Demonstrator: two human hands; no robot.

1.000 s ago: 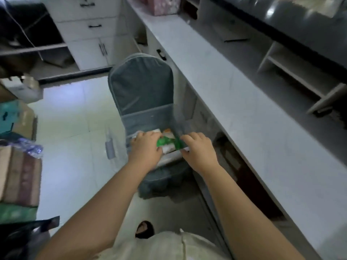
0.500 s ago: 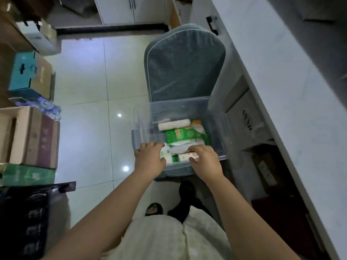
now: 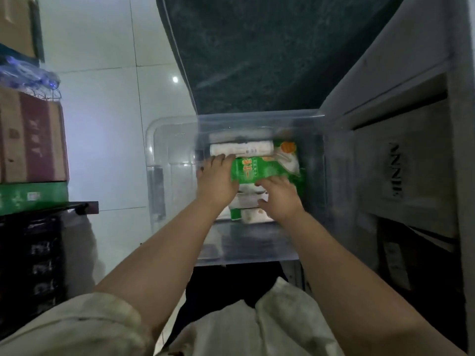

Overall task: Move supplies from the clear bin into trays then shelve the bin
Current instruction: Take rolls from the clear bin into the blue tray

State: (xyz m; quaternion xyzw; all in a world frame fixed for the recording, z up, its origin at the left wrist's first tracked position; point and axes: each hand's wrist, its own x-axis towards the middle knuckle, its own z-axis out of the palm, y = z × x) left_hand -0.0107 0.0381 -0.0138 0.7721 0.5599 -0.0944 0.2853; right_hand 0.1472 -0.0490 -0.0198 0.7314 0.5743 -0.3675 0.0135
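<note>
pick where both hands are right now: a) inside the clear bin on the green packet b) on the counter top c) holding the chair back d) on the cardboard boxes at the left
a: the left hand and right hand are both down inside the clear bin, resting on the green packet.

Head-worn view, steeply downward, close above the clear bin (image 3: 257,119).

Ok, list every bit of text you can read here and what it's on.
"ANNIE", turned sideways: grey box on the right.
Green pack in the bin: white characters, blurred.
White tube: small print, unreadable.
Red-brown carton at left: blurred marks.
Black crate: white marks, unreadable.
</note>
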